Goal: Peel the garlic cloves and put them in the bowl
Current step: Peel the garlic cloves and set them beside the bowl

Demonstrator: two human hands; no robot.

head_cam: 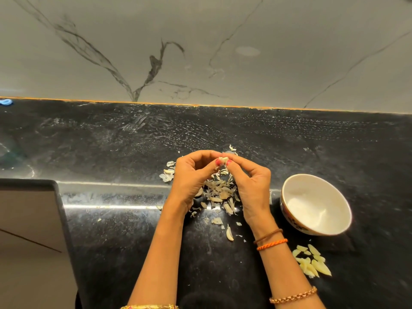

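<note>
1. Left hand point(191, 175) and right hand point(247, 181) pinch one garlic clove point(223, 160) between curled fingertips, above the peel pile point(219, 192).
2. The bowl point(289, 190), right, looks empty.
3. Risk: slippery clove may drop into the peels.

Glossy black speckled stone countertop point(133, 241) carrying a white ceramic bowl point(315, 205), pale yellow peeled garlic cloves point(313, 260) lying beside it, papery garlic skins point(219, 192) lying scattered centrally, one clove point(229, 234) lying nearby

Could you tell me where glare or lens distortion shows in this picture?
Head view: glare streaks the black countertop left of the hands; wide-angle distortion bows the orange backsplash edge; the garlic clove stays sharp, and the white bowl is evenly lit.
</note>
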